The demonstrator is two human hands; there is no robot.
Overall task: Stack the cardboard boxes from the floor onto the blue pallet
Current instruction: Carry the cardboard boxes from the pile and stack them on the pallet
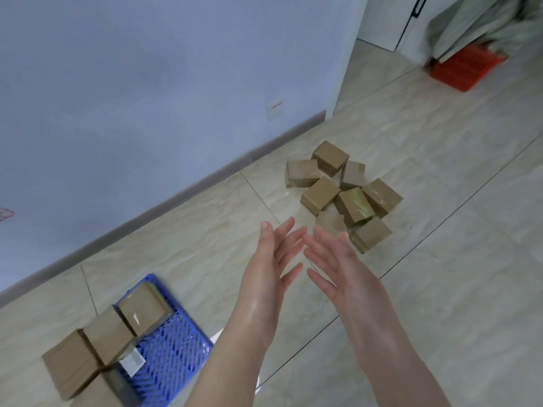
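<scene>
A heap of several small cardboard boxes [343, 195] lies on the tiled floor in the middle of the view. At lower left sits the blue pallet [173, 353], with several cardboard boxes [108, 333] stacked along its far and left side. My left hand [271, 259] and my right hand [338, 265] are both stretched out in front of me, fingers spread, palms facing each other, empty. They hover in the air between the pallet and the heap, nearer the heap. Neither hand touches a box.
A pale blue wall with a grey skirting board [176, 198] runs along the left. A wall socket [273, 108] sits low on it. A red plastic crate [467, 66] with pale sacks on it stands at far right. Open tiled floor [440, 289] lies to the right.
</scene>
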